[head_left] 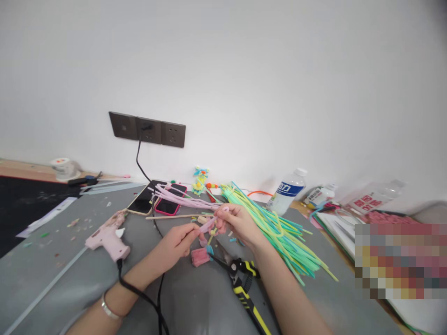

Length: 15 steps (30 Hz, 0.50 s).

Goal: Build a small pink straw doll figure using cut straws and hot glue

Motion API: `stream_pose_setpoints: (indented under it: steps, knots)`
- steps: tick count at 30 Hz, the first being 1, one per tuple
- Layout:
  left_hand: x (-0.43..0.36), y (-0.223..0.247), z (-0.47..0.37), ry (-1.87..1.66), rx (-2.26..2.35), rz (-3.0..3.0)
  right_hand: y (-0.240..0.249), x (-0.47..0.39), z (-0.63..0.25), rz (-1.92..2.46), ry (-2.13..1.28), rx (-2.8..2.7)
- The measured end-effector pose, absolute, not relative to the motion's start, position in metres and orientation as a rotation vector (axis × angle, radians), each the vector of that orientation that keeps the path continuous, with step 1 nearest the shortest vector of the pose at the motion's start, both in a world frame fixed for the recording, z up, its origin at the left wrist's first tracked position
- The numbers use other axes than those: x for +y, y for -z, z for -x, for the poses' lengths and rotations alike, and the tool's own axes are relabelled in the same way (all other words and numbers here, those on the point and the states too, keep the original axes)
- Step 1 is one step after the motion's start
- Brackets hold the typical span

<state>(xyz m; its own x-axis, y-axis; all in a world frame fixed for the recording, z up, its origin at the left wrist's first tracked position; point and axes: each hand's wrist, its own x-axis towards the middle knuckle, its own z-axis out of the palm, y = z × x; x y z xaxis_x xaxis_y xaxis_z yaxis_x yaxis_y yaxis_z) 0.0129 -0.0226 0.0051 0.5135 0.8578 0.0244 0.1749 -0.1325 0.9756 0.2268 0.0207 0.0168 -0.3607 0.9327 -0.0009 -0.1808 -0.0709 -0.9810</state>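
Between my two hands is a light-purple fuzzy stem, like a pipe cleaner (208, 226), with a small loop at its right end. My left hand (183, 238) pinches its left end. The fingers of my right hand (234, 222) are closed on the looped end. Just below my hands lies a small pink piece (200, 257) with a blue end. Black-and-yellow pliers (234, 270) lie beneath my right hand, jaws pointing toward the pink piece. Behind my hands, a bundle of purple stems (185, 199) stretches to the left.
Green and yellow stems (279, 232) are heaped on the right, near a bottle (287, 190). A pink glue gun (110, 239) lies left, its black cord (139, 293) passing by my left forearm. Two phones (171, 200) and a small colourful figure (200, 180) are near the wall.
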Motion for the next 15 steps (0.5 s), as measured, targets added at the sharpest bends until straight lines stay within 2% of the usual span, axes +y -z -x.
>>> stream_pose_setpoints:
  steps: [15]
  knots:
    - [-0.0167,-0.0051,-0.0101,-0.753,1.052,-1.870,-0.0192,0.0253,-0.2333,1.008,-1.388,-1.281]
